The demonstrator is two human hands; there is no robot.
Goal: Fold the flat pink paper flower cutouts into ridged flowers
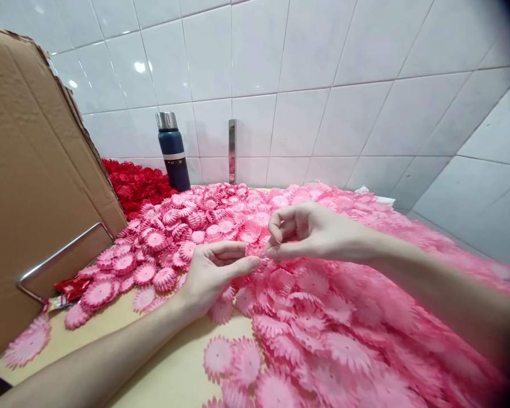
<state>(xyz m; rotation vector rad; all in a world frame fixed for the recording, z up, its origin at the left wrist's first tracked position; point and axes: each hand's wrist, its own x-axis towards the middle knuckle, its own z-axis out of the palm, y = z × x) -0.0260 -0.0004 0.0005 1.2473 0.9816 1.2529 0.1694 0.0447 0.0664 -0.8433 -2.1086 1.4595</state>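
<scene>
Over the middle of the table, my left hand (215, 272) pinches a small pink scalloped flower-petal disc (255, 249) between thumb and fingers. My right hand (308, 232) meets it from the right, thumb and index finger pressed together at the disc's edge. Whatever sits between the right fingertips is too small to make out. Below and around both hands spreads a big heap of light pink petal discs (314, 317), many with a small hole at the centre. Behind my left hand lies a pile of deeper pink, crimped discs (157, 241).
A tall cardboard box (42, 170) stands at the left, with a bent metal wire frame (63, 256) and a red wrapper (72, 288) beside it. Red petals (138, 184) and a dark blue bottle (174, 156) are at the back, before a tiled wall (306, 124). The tabletop (165, 362) is yellowish.
</scene>
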